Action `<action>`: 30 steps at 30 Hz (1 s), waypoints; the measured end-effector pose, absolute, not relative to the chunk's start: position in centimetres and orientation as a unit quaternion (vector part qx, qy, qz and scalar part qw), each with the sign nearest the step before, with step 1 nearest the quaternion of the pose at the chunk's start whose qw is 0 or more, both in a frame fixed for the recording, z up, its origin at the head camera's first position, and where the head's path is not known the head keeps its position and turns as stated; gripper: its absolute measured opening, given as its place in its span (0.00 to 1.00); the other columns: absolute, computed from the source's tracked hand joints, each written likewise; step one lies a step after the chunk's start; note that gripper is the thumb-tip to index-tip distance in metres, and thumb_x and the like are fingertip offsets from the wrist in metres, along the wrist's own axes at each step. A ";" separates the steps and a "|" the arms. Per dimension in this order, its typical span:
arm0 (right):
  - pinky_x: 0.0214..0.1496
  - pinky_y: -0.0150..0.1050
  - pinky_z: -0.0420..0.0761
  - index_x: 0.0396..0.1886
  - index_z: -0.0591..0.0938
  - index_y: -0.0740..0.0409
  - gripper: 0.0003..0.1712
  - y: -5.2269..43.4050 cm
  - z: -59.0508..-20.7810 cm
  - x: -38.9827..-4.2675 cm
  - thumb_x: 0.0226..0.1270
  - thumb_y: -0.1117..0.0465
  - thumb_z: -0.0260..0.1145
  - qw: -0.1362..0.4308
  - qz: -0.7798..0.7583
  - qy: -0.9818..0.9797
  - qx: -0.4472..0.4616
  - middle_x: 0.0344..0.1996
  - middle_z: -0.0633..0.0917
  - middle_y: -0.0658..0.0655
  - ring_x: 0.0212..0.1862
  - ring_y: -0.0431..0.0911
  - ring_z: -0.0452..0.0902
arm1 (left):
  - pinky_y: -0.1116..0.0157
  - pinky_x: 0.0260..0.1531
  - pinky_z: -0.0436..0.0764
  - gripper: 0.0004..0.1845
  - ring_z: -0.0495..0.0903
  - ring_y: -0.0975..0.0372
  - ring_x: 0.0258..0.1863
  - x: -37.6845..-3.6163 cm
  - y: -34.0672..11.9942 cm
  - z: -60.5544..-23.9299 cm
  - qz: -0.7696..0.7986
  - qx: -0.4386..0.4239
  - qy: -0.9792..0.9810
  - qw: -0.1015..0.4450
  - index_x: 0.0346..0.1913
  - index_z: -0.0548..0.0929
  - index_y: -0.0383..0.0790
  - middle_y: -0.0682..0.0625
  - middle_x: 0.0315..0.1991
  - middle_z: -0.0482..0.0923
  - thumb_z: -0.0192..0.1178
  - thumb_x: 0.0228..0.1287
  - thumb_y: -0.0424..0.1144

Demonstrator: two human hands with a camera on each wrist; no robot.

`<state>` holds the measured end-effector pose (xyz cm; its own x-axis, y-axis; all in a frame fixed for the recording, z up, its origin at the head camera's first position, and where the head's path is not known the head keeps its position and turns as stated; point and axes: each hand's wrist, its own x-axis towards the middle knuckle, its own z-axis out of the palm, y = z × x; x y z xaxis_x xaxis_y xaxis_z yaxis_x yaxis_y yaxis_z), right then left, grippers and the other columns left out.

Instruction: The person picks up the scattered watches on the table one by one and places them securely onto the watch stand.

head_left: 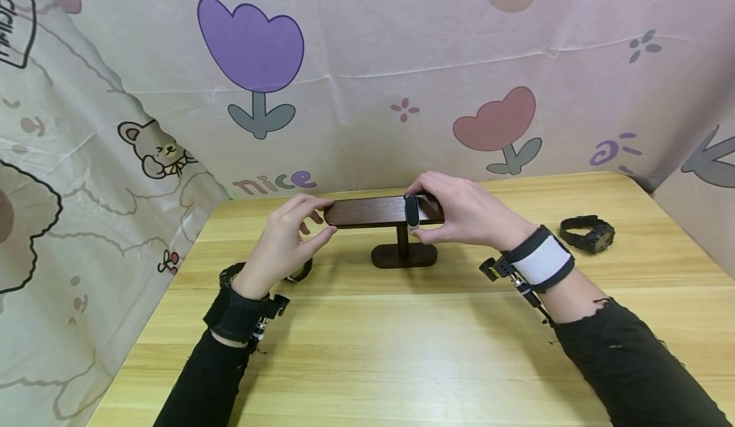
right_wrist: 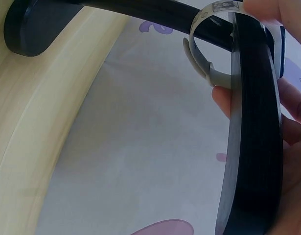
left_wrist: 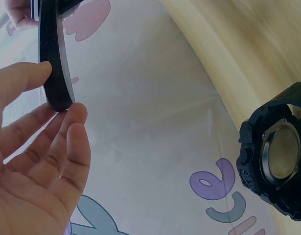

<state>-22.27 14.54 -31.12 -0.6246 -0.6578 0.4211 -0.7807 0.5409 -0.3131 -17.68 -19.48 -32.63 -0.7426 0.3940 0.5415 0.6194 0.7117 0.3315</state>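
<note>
A dark wooden T-shaped stand (head_left: pixel 379 212) rests on its oval base (head_left: pixel 404 256) at mid-table. A slim wristband (head_left: pixel 411 207) with a black face and grey strap (right_wrist: pixel 201 55) is looped over the crossbar (right_wrist: pixel 253 127). My right hand (head_left: pixel 418 220) grips the band and the bar's right part, fingers over the top and thumb beneath. My left hand (head_left: pixel 327 219) pinches the bar's left end (left_wrist: pixel 53 49) between thumb and fingertips (left_wrist: pixel 74 113). In the right wrist view, my right hand (right_wrist: pixel 248 54) wraps the bar just beside the strap.
A chunky black watch (head_left: pixel 587 233) lies on the wooden table (head_left: pixel 367 350) to the right. Another black watch (left_wrist: pixel 277 169) lies under my left wrist (head_left: pixel 298 272). Printed fabric walls (head_left: pixel 367 63) close off the back and both sides.
</note>
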 end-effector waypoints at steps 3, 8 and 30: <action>0.41 0.40 0.80 0.59 0.82 0.53 0.31 14.6 -31.1 -22.2 0.57 0.53 0.83 0.127 0.243 -0.869 0.413 0.45 0.84 0.49 0.39 0.42 0.77 | 0.61 0.35 0.85 0.23 0.86 0.57 0.44 -17.7 -19.5 -32.6 -0.253 -0.283 -0.898 0.222 0.63 0.86 0.36 0.44 0.53 0.85 0.76 0.67 0.35; 0.45 0.42 0.83 0.59 0.82 0.53 0.31 14.6 -31.0 -22.2 0.57 0.53 0.83 0.125 0.243 -0.869 0.411 0.48 0.85 0.50 0.42 0.42 0.79 | 0.61 0.35 0.85 0.23 0.86 0.56 0.44 -17.7 -19.5 -32.6 -0.252 -0.287 -0.897 0.223 0.63 0.85 0.36 0.44 0.54 0.85 0.76 0.67 0.35; 0.56 0.47 0.84 0.66 0.81 0.54 0.37 15.0 -31.4 -21.9 0.58 0.53 0.84 0.143 0.249 -0.859 0.425 0.56 0.86 0.52 0.52 0.44 0.82 | 0.61 0.35 0.86 0.24 0.86 0.56 0.44 -17.6 -19.5 -32.7 -0.252 -0.286 -0.897 0.222 0.64 0.85 0.36 0.44 0.54 0.85 0.76 0.67 0.36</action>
<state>-21.91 15.04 -31.42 -0.5982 -0.6580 0.4574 -0.8006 0.5153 -0.3058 -17.61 -19.54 -32.69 -0.7382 0.4003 0.5430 0.6246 0.7097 0.3259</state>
